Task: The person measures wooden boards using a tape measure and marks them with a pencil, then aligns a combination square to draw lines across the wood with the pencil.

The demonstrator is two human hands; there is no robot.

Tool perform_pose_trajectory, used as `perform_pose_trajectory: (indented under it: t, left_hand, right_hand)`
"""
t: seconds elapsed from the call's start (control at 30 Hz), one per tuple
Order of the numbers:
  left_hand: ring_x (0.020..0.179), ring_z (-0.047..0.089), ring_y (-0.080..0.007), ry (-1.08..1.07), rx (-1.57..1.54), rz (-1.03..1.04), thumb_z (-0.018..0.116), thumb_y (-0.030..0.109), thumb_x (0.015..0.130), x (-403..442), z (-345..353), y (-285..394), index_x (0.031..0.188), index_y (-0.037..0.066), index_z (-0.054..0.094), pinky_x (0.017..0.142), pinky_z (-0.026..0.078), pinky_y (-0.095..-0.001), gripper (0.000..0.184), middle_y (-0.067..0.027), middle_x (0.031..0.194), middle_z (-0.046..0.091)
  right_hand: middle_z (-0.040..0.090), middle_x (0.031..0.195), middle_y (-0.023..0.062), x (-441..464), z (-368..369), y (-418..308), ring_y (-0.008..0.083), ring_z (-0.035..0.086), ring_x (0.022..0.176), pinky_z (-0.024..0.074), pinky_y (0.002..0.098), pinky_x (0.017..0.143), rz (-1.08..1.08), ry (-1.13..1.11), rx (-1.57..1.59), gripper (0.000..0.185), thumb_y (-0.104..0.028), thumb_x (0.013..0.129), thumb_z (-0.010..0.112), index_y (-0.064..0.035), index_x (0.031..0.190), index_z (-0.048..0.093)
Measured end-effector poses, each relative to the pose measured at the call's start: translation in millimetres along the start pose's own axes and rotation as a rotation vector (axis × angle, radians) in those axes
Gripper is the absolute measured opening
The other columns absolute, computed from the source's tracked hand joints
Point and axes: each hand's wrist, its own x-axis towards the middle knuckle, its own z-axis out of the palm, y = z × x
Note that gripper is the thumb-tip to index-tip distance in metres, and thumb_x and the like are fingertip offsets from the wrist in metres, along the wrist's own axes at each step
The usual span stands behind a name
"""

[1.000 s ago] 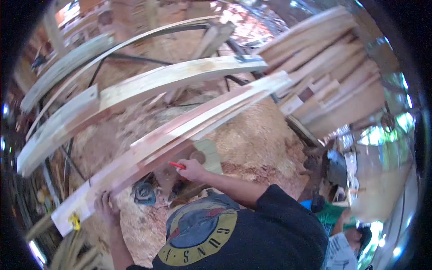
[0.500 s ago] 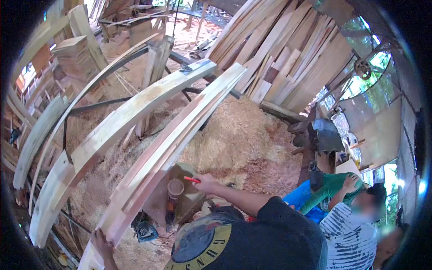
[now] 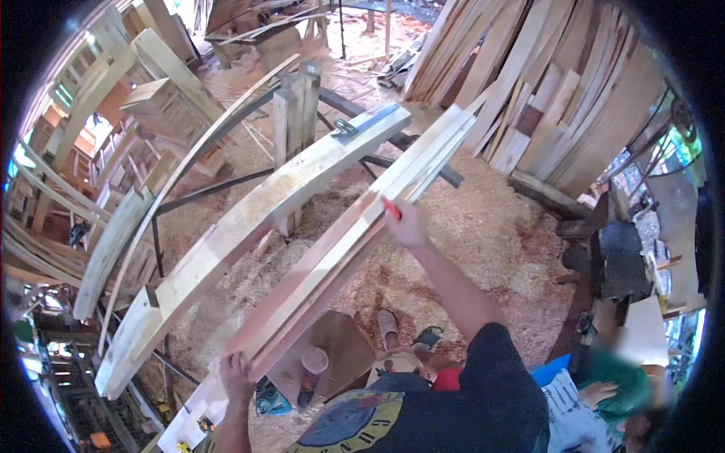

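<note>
My left hand [image 3: 237, 374] is closed on the near part of a long stack of pale and reddish boards [image 3: 317, 275], which slants up to the right. Farther up the same stack, my right hand [image 3: 408, 225] grips a red marker [image 3: 391, 209], its tip close to the boards' edge. Left of the stack lies a thick curved beam [image 3: 257, 204] with a metal tool [image 3: 344, 128] on its far end. A yellow tape measure [image 3: 183, 446] rests at the stack's near end.
Planks [image 3: 544, 98] lean at the upper right. Sawdust [image 3: 483, 241] covers the ground. Dark metal bars [image 3: 219, 189] support the beams. A cup [image 3: 314, 360] stands below the boards. Other people, one in a green shirt [image 3: 615, 381], are at the lower right.
My right hand has moved up and right with the red marker, from beside the boards to their upper part. My left hand stays at the near part. The camera view has shifted.
</note>
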Motion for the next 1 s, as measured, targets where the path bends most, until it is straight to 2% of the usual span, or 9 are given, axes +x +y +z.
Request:
perform_pose_trajectory:
  t: [0.03, 0.17, 0.3, 0.57, 0.73, 0.77, 0.83, 0.93, 1.0]
  left_hand:
    - [0.126, 0.049, -0.0455, -0.072, 0.08, 0.023, 0.073, 0.029, 0.088, 11, -1, 12, 0.137, 0.003, 0.053, 0.11, 0.039, -0.0518, 0.059, -0.0254, 0.134, 0.054]
    - [0.142, 0.036, -0.0507, -0.271, 0.252, -0.143, 0.075, 0.048, 0.085, 44, 34, 28, 0.154, 0.0, 0.034, 0.118, 0.033, -0.0522, 0.094, -0.0316, 0.154, 0.037]
    - [0.137, 0.042, -0.0503, -0.321, 0.2, -0.272, 0.08, 0.053, 0.079, 58, 21, 49, 0.154, -0.002, 0.032, 0.113, 0.04, -0.05, 0.105, -0.0354, 0.15, 0.04]
    - [0.137, 0.042, -0.0497, -0.455, 0.327, -0.253, 0.079, 0.041, 0.082, 64, 26, 44, 0.154, -0.004, 0.027, 0.111, 0.043, -0.0484, 0.1, -0.0354, 0.148, 0.04]
    - [0.141, 0.038, -0.0483, -0.471, 0.155, -0.32, 0.075, 0.039, 0.085, 79, 5, 65, 0.153, -0.007, 0.029, 0.116, 0.037, -0.0486, 0.094, -0.0353, 0.152, 0.035]
    - [0.138, 0.04, -0.0482, -0.372, 0.312, -0.074, 0.073, 0.042, 0.086, 67, 18, 49, 0.15, -0.007, 0.033, 0.117, 0.034, -0.0503, 0.091, -0.0325, 0.148, 0.04]
    - [0.143, 0.034, -0.0464, -0.453, 0.181, -0.392, 0.075, 0.046, 0.084, 78, 10, 67, 0.15, -0.003, 0.038, 0.12, 0.029, -0.0512, 0.09, -0.0293, 0.154, 0.038]
    - [0.147, 0.029, -0.0461, -0.478, 0.153, -0.407, 0.08, 0.04, 0.079, 85, 11, 65, 0.152, 0.003, 0.039, 0.122, 0.026, -0.0549, 0.092, -0.0255, 0.158, 0.035]
    - [0.148, 0.024, -0.0486, -0.423, 0.07, -0.449, 0.083, 0.034, 0.077, 82, 5, 70, 0.153, 0.002, 0.037, 0.123, 0.022, -0.0567, 0.094, -0.0225, 0.159, 0.034]
  right_hand:
    - [0.07, 0.087, 0.0198, 27, -8, -7, 0.0299, 0.071, 0.078, 0.0558, 0.0397, 0.072, 0.058, -0.038, -0.015, 0.02, -0.016, 0.088, 0.067, -0.0074, 0.106, 0.072]
    - [0.07, 0.089, 0.0206, 112, 21, 12, 0.039, 0.069, 0.084, 0.0553, 0.0481, 0.074, -0.056, 0.057, -0.032, 0.016, -0.015, 0.084, 0.066, -0.0056, 0.096, 0.071]
    - [0.071, 0.093, 0.0207, 179, 66, 51, 0.0396, 0.069, 0.088, 0.0554, 0.0494, 0.081, -0.049, 0.038, -0.104, 0.019, -0.021, 0.084, 0.067, -0.0062, 0.096, 0.071]
    - [0.071, 0.109, 0.0219, 297, 138, 67, 0.0417, 0.068, 0.105, 0.0526, 0.0519, 0.092, 0.181, -0.173, -0.337, 0.041, -0.041, 0.087, 0.067, -0.0072, 0.109, 0.071]
    - [0.072, 0.109, 0.0253, 331, 186, 84, 0.0437, 0.066, 0.107, 0.0511, 0.05, 0.093, 0.067, -0.322, -0.278, 0.048, -0.047, 0.088, 0.065, -0.0064, 0.113, 0.073]
    - [0.071, 0.115, 0.0235, 334, 191, 81, 0.0381, 0.067, 0.111, 0.0514, 0.0464, 0.093, 0.099, -0.392, -0.393, 0.048, -0.044, 0.089, 0.065, -0.0102, 0.122, 0.071]
    - [0.07, 0.126, 0.0196, 339, 200, 91, 0.0295, 0.067, 0.116, 0.0505, 0.0425, 0.094, -0.043, -0.409, -0.232, 0.06, -0.047, 0.086, 0.069, -0.017, 0.138, 0.065]
    - [0.065, 0.128, 0.0268, 369, 203, 92, 0.0468, 0.063, 0.114, 0.0509, 0.0509, 0.097, -0.121, -0.596, -0.741, 0.082, -0.072, 0.083, 0.062, -0.016, 0.143, 0.058]
    - [0.066, 0.124, 0.0293, 382, 212, 101, 0.0471, 0.063, 0.115, 0.0501, 0.0508, 0.097, -0.215, -0.709, -0.812, 0.085, -0.074, 0.08, 0.062, -0.0111, 0.138, 0.061]
